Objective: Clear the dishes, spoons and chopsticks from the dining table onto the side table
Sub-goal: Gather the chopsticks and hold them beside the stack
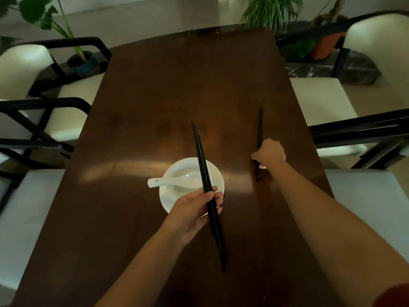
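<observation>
A white bowl (pixel 177 171) holding a white spoon (pixel 168 181) sits on a white plate (pixel 164 199) near the middle of the dark brown dining table (pixel 188 80). My left hand (pixel 194 209) is closed around a bundle of black chopsticks (pixel 200 156), held above the bowl's right side and pointing away from me. Right of the bowl, my right hand (pixel 269 152) is closed on another pair of black chopsticks (pixel 259 127). Their far ends lie low over the table; their near ends stick out below my fist.
Cream-cushioned chairs with black frames stand along both long sides: two on the left (pixel 24 69), two on the right (pixel 363 47). Potted plants (pixel 272 9) stand on the floor beyond the far end. The side table is out of view.
</observation>
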Motion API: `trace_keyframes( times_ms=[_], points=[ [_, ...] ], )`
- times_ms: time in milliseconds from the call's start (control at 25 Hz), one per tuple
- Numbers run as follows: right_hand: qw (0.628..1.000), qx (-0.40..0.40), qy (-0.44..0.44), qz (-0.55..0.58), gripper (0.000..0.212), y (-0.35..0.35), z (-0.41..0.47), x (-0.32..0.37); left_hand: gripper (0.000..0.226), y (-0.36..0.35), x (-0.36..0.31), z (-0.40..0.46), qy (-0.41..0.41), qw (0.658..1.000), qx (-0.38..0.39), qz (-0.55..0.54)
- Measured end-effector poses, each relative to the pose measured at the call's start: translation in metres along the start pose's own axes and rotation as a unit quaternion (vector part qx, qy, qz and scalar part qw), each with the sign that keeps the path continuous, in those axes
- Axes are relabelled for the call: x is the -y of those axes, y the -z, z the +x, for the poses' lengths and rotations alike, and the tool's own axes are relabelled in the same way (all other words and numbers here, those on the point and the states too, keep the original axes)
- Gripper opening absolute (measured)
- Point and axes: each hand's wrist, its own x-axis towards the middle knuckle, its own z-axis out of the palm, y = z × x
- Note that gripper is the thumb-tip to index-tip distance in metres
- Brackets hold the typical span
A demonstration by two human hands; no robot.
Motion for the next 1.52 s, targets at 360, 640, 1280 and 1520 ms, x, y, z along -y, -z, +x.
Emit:
trace_keyframes(
  times_ms=[360, 640, 1280, 1520],
  points=[
    [0.971, 0.174, 0.092, 0.135, 0.012, 0.012, -0.153, -0.031, 0.016, -0.019, 0.017, 0.000, 0.040, 0.999, -0.010, -0.022],
    [0.969, 0.183, 0.147, 0.079, 0.009, -0.001, -0.205, -0.031, 0.021, -0.026, 0.033, -0.008, 0.022, 0.999, 0.041, 0.004],
    [0.964, 0.219, 0.125, 0.087, 0.015, -0.005, -0.218, -0.045, 0.015, -0.027, 0.048, -0.021, -0.008, 0.999, 0.014, 0.044],
    [0.925, 0.199, 0.085, 0.313, 0.033, 0.019, -0.194, -0.039, 0.019, -0.025, 0.048, -0.035, 0.033, 0.989, 0.105, 0.099]
  ],
)
